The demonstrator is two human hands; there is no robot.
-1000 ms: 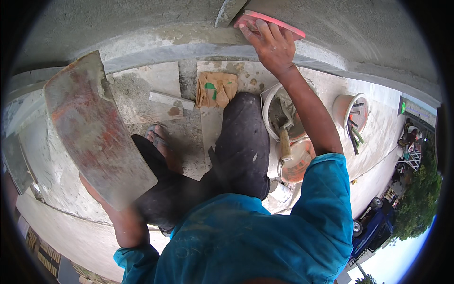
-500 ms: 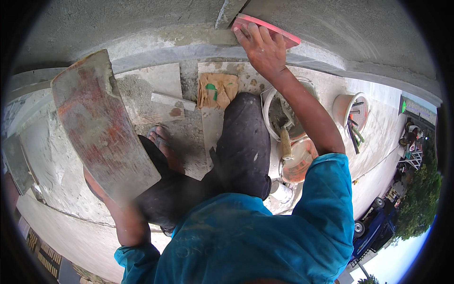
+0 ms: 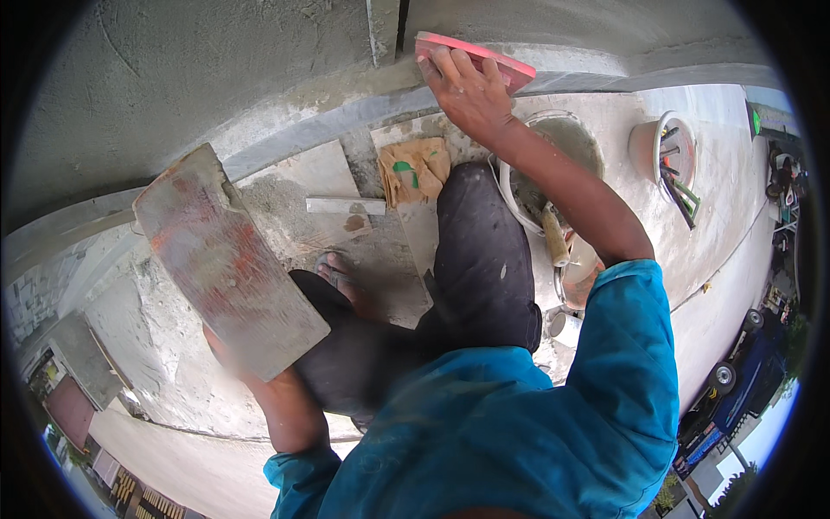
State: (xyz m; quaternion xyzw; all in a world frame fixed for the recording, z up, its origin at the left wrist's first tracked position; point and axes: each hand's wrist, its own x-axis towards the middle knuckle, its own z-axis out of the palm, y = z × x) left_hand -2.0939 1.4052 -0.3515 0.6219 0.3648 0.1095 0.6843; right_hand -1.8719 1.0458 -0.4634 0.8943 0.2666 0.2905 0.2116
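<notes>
My right hand (image 3: 469, 91) grips a pink plastering float (image 3: 516, 71), fingers bent over its near side. The float is against the lower part of the grey wall, just above a ledge and right of a narrow upright strip (image 3: 381, 30). At the left, my left hand (image 3: 221, 349) supports a broad mortar board (image 3: 229, 251), smeared grey and reddish, tilted above the floor beside my knee. The board hides the left fingers. A thin layer of grey residue coats its face, thicker at the far right edge.
Right of my knee stands a bucket of grey mortar (image 3: 566, 130) with a wooden-handled tool (image 3: 554, 235) in it. Farther right is a tool bucket (image 3: 644, 147). A crumpled brown paper bag (image 3: 424, 164) and a pale strip (image 3: 344, 206) lie on the floor near the ledge (image 3: 372, 112).
The view has shifted and turned. My right hand and float have moved slightly right, away from the upright strip. The board has swung a little closer to my knee.
</notes>
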